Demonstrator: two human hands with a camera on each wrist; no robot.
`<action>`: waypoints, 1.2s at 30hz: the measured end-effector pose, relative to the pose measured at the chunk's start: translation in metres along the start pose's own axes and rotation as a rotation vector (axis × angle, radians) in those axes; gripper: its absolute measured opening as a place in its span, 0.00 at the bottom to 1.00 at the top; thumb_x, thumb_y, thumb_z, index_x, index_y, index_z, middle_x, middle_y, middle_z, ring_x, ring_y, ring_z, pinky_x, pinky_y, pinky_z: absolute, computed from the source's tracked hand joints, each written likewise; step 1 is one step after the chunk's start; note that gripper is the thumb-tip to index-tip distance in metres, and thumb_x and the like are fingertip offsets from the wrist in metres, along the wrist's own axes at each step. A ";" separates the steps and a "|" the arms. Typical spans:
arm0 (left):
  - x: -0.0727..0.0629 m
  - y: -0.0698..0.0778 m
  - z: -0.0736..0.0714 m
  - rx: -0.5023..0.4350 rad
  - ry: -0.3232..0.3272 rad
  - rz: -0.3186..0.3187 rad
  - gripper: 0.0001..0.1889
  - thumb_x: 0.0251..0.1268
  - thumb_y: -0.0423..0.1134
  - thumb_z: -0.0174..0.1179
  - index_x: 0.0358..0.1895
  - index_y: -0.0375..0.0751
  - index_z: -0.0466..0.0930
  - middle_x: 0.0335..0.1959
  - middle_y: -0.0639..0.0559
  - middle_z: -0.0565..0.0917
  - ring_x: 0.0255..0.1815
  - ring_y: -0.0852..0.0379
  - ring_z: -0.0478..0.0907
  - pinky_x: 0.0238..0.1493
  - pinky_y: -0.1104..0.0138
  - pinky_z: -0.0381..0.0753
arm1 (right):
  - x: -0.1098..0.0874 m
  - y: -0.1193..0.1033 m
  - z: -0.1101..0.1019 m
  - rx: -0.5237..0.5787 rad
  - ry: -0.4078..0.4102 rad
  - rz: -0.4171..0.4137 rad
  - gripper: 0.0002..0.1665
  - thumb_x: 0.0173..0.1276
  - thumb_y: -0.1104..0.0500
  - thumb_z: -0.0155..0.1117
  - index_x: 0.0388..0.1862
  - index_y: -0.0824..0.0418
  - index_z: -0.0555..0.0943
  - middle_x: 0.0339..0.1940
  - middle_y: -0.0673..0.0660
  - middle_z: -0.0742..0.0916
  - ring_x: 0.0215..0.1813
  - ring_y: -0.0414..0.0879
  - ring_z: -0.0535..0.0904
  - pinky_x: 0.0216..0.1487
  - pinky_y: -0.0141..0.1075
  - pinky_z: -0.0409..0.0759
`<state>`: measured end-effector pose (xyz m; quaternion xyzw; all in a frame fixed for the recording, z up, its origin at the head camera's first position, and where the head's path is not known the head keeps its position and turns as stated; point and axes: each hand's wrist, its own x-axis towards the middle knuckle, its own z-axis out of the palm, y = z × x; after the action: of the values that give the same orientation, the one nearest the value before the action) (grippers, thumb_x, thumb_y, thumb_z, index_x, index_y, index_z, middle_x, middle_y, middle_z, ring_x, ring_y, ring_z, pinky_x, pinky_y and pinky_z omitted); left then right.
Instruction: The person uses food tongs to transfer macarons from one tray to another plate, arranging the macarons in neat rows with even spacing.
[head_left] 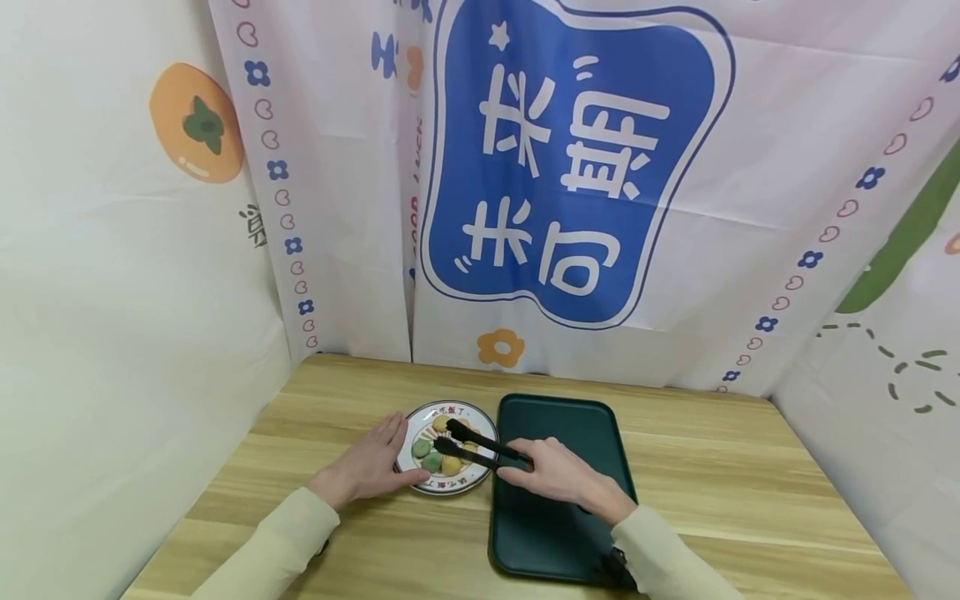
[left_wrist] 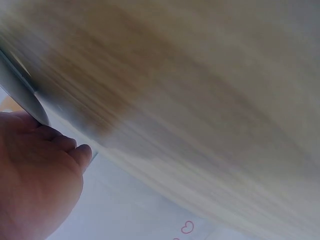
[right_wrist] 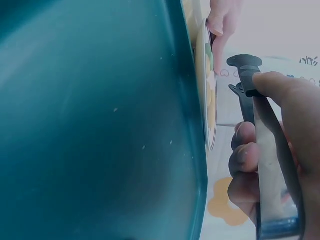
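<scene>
My right hand (head_left: 551,468) grips black-tipped tongs (head_left: 482,440) with metal arms, seen close in the right wrist view. Their two tips are spread over a round white plate (head_left: 448,488) with dark rim lines and red characters. Several rounded yellow pieces (head_left: 451,466) and green pieces (head_left: 422,449) lie on it, beneath and beside the tips. Nothing shows clasped between the tips. At the plate's left edge rests my left hand (head_left: 367,464), fingers straight along the rim and thumb spread toward its near side.
A dark green rectangular tray (head_left: 551,533) lies right of the plate, under my right hand and forearm; a few pale specks show on its surface. Everything stands on a wood-grain table (head_left: 720,467). Printed white cloth (head_left: 352,275) hangs behind and along both sides.
</scene>
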<state>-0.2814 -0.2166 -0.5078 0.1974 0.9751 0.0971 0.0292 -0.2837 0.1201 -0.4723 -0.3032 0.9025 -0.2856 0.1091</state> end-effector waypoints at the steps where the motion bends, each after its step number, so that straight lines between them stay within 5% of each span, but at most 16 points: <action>1: 0.000 0.000 0.000 -0.004 0.001 -0.001 0.58 0.61 0.76 0.47 0.75 0.24 0.50 0.78 0.29 0.49 0.80 0.36 0.48 0.78 0.48 0.55 | -0.002 0.002 0.000 0.004 -0.002 0.004 0.32 0.69 0.34 0.58 0.62 0.54 0.79 0.11 0.42 0.71 0.12 0.36 0.67 0.13 0.28 0.62; 10: 0.002 0.001 0.000 -0.005 0.002 -0.008 0.59 0.60 0.77 0.46 0.75 0.25 0.50 0.78 0.30 0.49 0.80 0.36 0.49 0.78 0.48 0.55 | -0.019 0.014 -0.006 -0.022 0.022 0.006 0.28 0.69 0.34 0.57 0.55 0.52 0.82 0.12 0.42 0.70 0.13 0.35 0.69 0.16 0.27 0.67; 36: 0.001 0.000 -0.003 0.082 -0.020 0.008 0.58 0.61 0.77 0.44 0.75 0.25 0.51 0.78 0.30 0.52 0.80 0.37 0.50 0.78 0.49 0.56 | -0.080 0.029 -0.021 -0.026 0.050 0.034 0.33 0.70 0.36 0.58 0.60 0.60 0.79 0.14 0.40 0.71 0.15 0.31 0.65 0.22 0.25 0.69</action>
<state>-0.2827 -0.2164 -0.5045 0.2032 0.9771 0.0552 0.0306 -0.2416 0.1971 -0.4703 -0.2818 0.9137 -0.2793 0.0873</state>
